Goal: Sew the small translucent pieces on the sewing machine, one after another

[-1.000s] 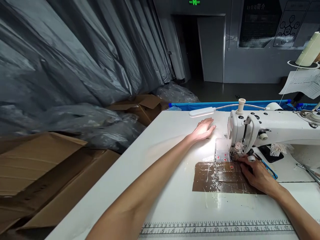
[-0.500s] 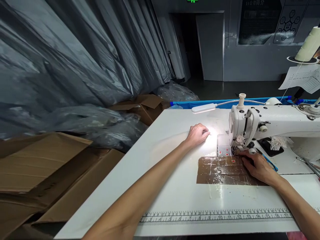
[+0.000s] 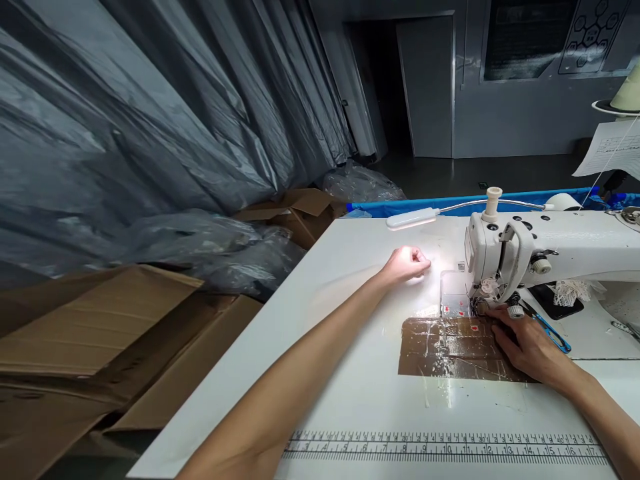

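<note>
My left hand [image 3: 407, 264] is raised a little over the lit tabletop, left of the sewing machine [image 3: 560, 243]. Its thumb and fingertips are pinched together; whatever lies between them is too small to make out. My right hand [image 3: 525, 341] rests over the right part of a brown taped sheet [image 3: 435, 347], its fingertips bent in beside the machine's needle area. What those fingers grip is hidden by the hand and the machine head. Just left of the needle lies the shiny metal plate [image 3: 453, 287] with small red marks near it. Blue-handled thread snips [image 3: 553, 331] lie behind my right hand.
A lamp [image 3: 413, 219] on a bent neck lights the table. White lace [image 3: 573, 292] lies on a dark flat object [image 3: 545, 303] under the machine arm. A printed ruler [image 3: 440, 448] runs along the front edge. Cardboard boxes [image 3: 90, 327] stand to the left.
The whole view has shifted slightly, so the machine sits farther right. My left hand has turned and its fingertips are now pinched more visibly. My right hand stays by the needle.
</note>
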